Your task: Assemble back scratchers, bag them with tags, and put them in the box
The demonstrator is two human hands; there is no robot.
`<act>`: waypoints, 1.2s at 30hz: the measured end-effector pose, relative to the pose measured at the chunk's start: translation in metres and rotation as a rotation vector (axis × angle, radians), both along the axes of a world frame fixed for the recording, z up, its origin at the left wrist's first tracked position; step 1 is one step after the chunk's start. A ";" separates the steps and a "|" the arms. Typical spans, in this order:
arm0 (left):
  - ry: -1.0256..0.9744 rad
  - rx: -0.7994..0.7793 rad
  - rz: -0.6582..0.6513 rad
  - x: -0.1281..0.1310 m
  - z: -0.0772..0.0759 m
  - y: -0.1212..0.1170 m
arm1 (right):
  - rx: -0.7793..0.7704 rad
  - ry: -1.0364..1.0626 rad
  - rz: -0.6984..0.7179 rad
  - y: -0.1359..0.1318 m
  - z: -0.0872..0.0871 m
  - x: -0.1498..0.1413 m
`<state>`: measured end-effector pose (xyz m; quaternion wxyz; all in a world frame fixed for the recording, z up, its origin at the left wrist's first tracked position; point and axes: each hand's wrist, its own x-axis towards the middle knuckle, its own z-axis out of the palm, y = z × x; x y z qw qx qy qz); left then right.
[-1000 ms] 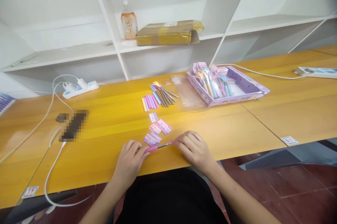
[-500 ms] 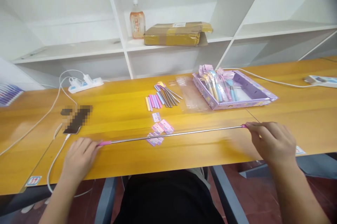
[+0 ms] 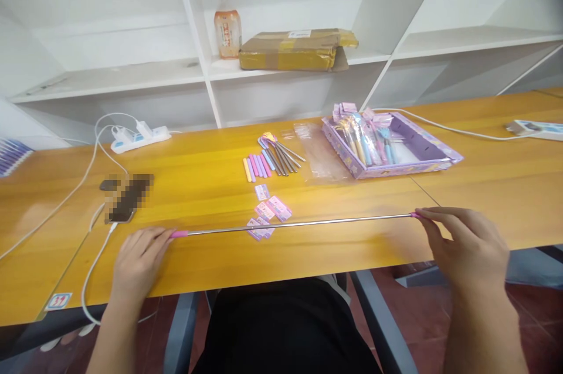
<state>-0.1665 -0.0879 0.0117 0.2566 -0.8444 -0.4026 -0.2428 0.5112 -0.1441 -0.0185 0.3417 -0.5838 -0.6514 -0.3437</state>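
A thin telescopic metal rod (image 3: 299, 224) with a pink handle stretches fully extended across the front of the yellow table (image 3: 202, 186). My left hand (image 3: 138, 257) grips the pink handle end. My right hand (image 3: 468, 245) pinches the pink tip at the other end. Under the rod's middle lie several small pink and purple cards (image 3: 266, 213). Farther back sits a row of similar collapsed rods with pastel handles (image 3: 268, 160).
A purple tray (image 3: 433, 157) holding packed rods stands at the back right, clear plastic sleeves (image 3: 319, 157) beside it. A phone (image 3: 127, 198), white cables and a power strip (image 3: 138, 135) are on the left. A bottle (image 3: 227, 25) and a parcel (image 3: 294, 48) rest on the white shelf.
A second ago the rod was collapsed between my two hands at the table's front. My hands have pulled apart, drawing it out to full length; since half a second ago little has moved.
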 end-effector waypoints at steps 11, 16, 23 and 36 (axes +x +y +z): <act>-0.085 -0.038 -0.061 0.011 -0.006 -0.007 | -0.066 0.048 -0.040 0.005 -0.013 -0.007; -0.124 -0.125 -0.156 0.048 -0.001 -0.013 | -0.118 -0.008 0.143 0.014 -0.007 -0.034; -0.160 -0.140 -0.208 0.123 0.008 -0.015 | -0.146 -0.015 0.446 0.031 0.021 -0.139; -0.279 -0.328 -0.215 0.166 -0.031 -0.013 | -0.262 0.026 0.648 0.039 -0.006 -0.216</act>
